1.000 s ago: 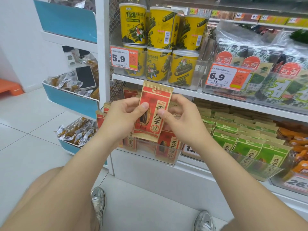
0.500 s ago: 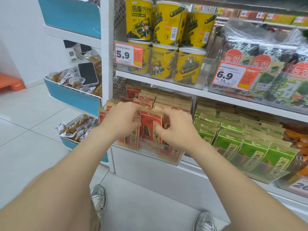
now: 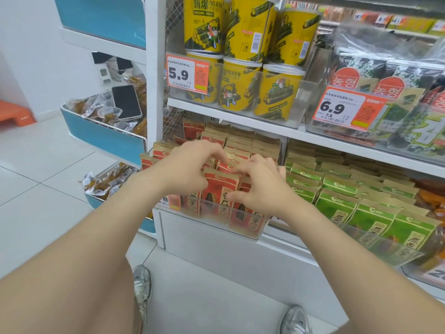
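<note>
A red sunflower-seed packet [image 3: 220,186] stands upright at the front of the middle row in a clear acrylic bin [image 3: 255,233], with its lower part behind the bin's front wall. More red packets of the same kind fill the bin behind it and on both sides.

The right hand [image 3: 265,189] pinches this packet. Its thumb lies on the printed face and its curled fingers [image 3: 243,168] hook over the top edge. The left hand [image 3: 190,172] arches over the bin's left rows with bent fingers reaching the packet tops behind. Its thumb side is close to the front packet's left edge, but I cannot tell whether it grips anything.

Green seed packets [image 3: 361,208] stand in rows just right of the bin. Above the bin, stacked yellow seaweed-roll tubs [image 3: 238,85] carry a 5.9 price tag [image 3: 186,74]. Up and to the right of the bin, bagged seaweed [image 3: 397,75] has a 6.9 price tag [image 3: 346,109]. To the left of the bin, a black phone [image 3: 126,102] lies on wrapped snacks in a blue side basket [image 3: 103,138]. Two silver shoes [image 3: 142,292] stand on the floor below the bin.
</note>
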{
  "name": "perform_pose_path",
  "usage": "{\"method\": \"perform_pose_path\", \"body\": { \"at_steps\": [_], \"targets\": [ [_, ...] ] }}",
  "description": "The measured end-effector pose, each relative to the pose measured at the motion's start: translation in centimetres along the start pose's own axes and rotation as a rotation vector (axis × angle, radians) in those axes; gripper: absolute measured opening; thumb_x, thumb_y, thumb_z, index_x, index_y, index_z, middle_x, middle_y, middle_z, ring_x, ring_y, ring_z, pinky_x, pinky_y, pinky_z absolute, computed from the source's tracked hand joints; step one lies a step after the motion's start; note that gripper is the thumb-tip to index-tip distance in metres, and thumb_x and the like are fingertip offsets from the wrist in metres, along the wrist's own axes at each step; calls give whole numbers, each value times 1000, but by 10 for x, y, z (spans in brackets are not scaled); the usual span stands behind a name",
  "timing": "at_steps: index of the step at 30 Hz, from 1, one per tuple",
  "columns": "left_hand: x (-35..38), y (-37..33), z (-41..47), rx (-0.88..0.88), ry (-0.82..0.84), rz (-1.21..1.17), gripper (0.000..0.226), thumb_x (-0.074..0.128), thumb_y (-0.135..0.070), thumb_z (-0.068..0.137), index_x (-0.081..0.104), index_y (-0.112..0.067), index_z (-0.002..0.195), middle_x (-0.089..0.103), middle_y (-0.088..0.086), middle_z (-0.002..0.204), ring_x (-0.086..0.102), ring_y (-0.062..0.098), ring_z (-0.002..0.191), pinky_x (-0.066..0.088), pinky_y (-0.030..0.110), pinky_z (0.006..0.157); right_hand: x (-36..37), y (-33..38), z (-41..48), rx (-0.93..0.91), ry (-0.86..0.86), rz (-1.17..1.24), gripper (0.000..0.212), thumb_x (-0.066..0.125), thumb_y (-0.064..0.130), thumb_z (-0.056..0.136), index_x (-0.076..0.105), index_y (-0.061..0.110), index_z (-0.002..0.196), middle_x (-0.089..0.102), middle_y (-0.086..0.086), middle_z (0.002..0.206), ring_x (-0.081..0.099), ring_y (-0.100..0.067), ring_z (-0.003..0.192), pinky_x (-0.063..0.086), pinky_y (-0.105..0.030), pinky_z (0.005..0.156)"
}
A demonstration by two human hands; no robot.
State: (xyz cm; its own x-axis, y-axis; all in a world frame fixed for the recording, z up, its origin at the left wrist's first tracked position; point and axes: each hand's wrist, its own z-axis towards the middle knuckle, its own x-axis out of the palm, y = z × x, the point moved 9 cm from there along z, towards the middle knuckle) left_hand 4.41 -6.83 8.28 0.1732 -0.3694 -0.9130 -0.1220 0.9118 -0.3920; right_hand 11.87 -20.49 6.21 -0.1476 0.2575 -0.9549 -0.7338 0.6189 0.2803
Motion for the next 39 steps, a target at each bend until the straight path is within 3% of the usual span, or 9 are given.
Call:
{"method": "perform_pose_path", "body": {
  "at_steps": [3,7,10,12,15,18,23,29,39],
  "targets": [
    [18,-16,7,61,161,92,43,77,-11,82,72,-43,109,66,-23,111,62,7,108,57,39,97,-6,-2,-3,-49,36,98,57,82,32,84,52,35,132,66,8,106,59,-22,109,49,-45,97],
    [32,-23,17,48,353,197,10,75,-23,86,75,-25,95,72,-8,92,68,16,86,61,35,74,-17,-16,-3,-70,37,114,5,73,30,90,77,29,87,74,11,75,67,-4,76,56,-27,72],
    [34,-20,25,-26,486,142,28,66,-44,90,66,-18,80,61,-1,79,58,20,74,47,34,72,-12,-16,-2,-94,141,166,31,68,32,96,74,21,68,68,12,61,60,-7,58,52,-25,60],
    [31,-14,33,-78,415,70,42,54,-51,98,60,-16,75,56,-2,72,54,21,68,44,37,71,-12,-21,2,-71,118,199,47,59,34,102,64,11,62,55,7,53,49,-14,51,47,-33,56],
    [31,-8,36,-78,266,52,52,48,-41,107,52,-15,63,50,-2,59,47,21,56,42,34,60,-31,-39,15,17,-143,336,39,56,27,104,78,10,77,75,2,69,70,-20,65,61,-37,75],
    [42,-8,29,-69,258,63,53,48,-33,109,45,-15,59,46,-1,55,41,21,52,37,31,56,-42,-47,28,60,-321,297,18,71,30,99,84,23,88,76,12,78,69,-4,76,56,-30,90],
    [50,-8,18,-90,265,75,50,37,-34,111,50,-16,67,51,-1,70,46,15,61,40,37,62,-16,-45,52,120,-160,160,16,88,50,83,80,36,84,74,16,85,69,-20,100,49,-51,107],
    [44,-8,10,-82,187,54,50,40,-33,109,47,-17,62,51,-1,63,47,19,58,32,35,58,-19,-28,55,37,-130,52,25,94,48,77,77,37,93,67,17,77,65,-17,90,48,-46,104],
    [46,-3,9,-78,199,-5,52,43,-34,111,50,-11,65,50,1,60,42,18,53,38,31,55,-19,-10,55,-57,-176,-126,9,72,24,96,71,32,99,73,10,88,66,-22,99,37,-41,104]
  ]
}}
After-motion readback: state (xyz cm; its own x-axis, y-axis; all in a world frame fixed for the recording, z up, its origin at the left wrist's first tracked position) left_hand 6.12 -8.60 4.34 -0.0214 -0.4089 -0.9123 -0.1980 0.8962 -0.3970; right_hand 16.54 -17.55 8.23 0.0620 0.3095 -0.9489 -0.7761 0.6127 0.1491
